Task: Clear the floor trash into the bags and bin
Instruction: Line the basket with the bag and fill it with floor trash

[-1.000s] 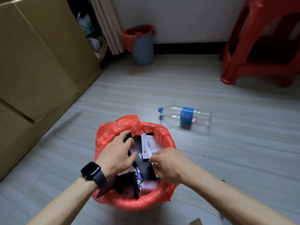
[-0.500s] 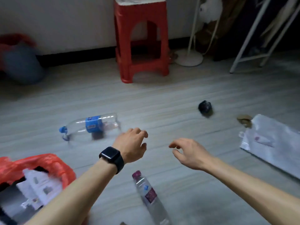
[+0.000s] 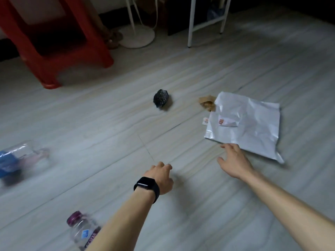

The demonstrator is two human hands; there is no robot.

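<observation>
From my end this reads as a room in somebody's home, a lived-in one. I see a pale wood-grain plank floor (image 3: pixel 108 124), a red moulded plastic stool (image 3: pixel 39 66) near the wall, the round white base of a standing pole (image 3: pixel 137 38), and the thin white metal legs of a light rack (image 3: pixel 190 20). Household litter lies on the floor: a crumpled silver-white plastic mailer bag (image 3: pixel 253 127), a clear plastic bottle with a purple cap (image 3: pixel 83 232), a blurred clear bottle with a blue label (image 3: pixel 20 158), and a black crumpled wad (image 3: pixel 161 100).
</observation>
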